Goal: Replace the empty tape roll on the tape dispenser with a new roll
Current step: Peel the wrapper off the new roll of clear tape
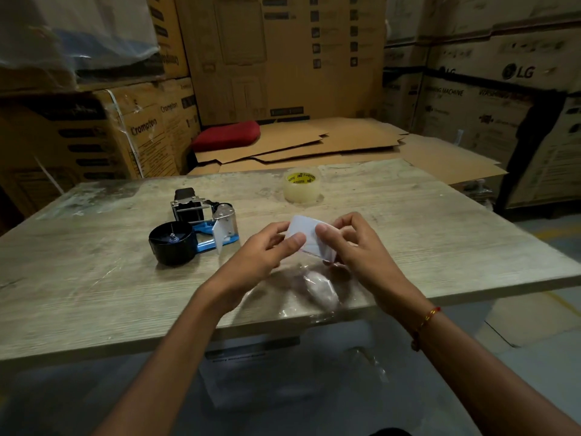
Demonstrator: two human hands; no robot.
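Both hands hold a small white ring, apparently the empty tape core (304,231), just above the table's near middle. My left hand (270,247) pinches its left side and my right hand (350,243) grips its right side. A crumpled strip of clear film (314,287) hangs from it onto the table. The tape dispenser (201,220), blue and metal with a black handle, lies on its side to the left; its black hub (173,242) is bare. The new clear tape roll (302,187), with a yellow printed core, stands further back.
The worn wooden table (94,278) ends close to my body. Flattened cardboard sheets (314,143) and a red cushion (226,135) lie behind it. Stacked cartons (471,99) wall in the back and both sides.
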